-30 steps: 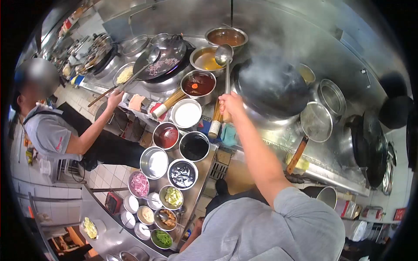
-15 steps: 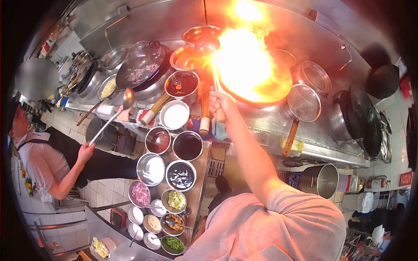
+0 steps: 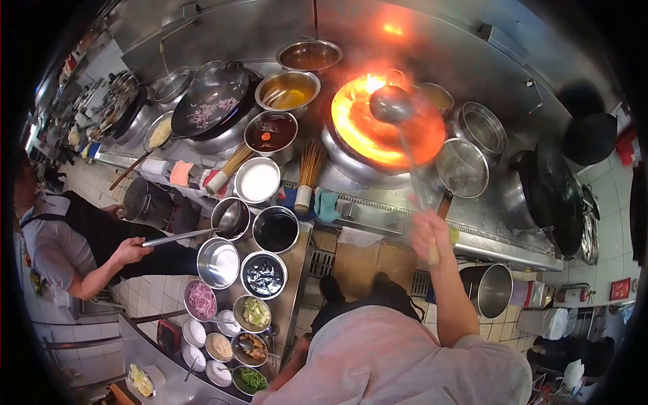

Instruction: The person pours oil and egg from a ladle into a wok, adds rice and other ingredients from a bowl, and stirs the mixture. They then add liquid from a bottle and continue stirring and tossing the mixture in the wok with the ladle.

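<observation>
Change: half a second ago we saw a tall flame rising from the wok [image 3: 385, 131]; now it has sunk to an orange glow, and our right hand [image 3: 428, 236] has pulled back to the stove edge
Ladle [image 3: 405, 152]: long axis runs from our hand up and slightly left; bowl hangs over the wok
Right hand: closed round the ladle handle
Left hand: we cannot see it
Co-worker's hand [image 3: 128, 251]: holds a second ladle [image 3: 226, 219] among the sauce bowls on the table [image 3: 300, 270]
</observation>
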